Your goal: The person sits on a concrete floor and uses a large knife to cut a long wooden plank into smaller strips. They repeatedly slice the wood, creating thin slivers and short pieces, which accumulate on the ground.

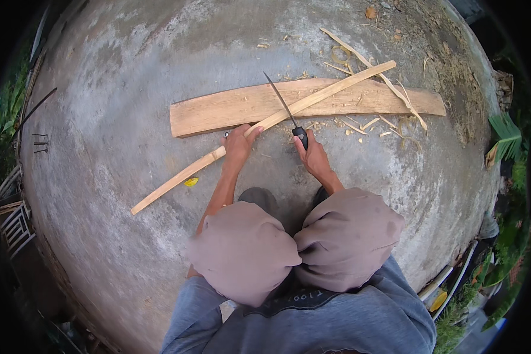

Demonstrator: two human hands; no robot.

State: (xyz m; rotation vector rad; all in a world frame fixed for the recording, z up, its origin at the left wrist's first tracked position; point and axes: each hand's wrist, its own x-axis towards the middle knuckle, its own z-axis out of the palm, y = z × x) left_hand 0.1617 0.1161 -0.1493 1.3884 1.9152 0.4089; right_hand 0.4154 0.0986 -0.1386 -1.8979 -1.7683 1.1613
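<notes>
My left hand [239, 146] is closed round a long, pale wooden strip [327, 91], which slants from the lower left to the upper right. The strip's far part lies across a broad wooden plank [218, 109] on the ground. In my right hand [315, 158] is the black handle of a knife [282, 101] with a long, narrow, dark blade. The blade points up and to the left, crossing the strip just beyond my left hand; whether its edge touches the wood I cannot tell.
A thin, crooked split piece of wood [389, 82] lies over the plank's right part. Shavings [360, 127] are scattered around the plank on the concrete ground [118, 106]. A yellow leaf [192, 182] lies below the strip. Green plants [507, 138] stand at the right edge.
</notes>
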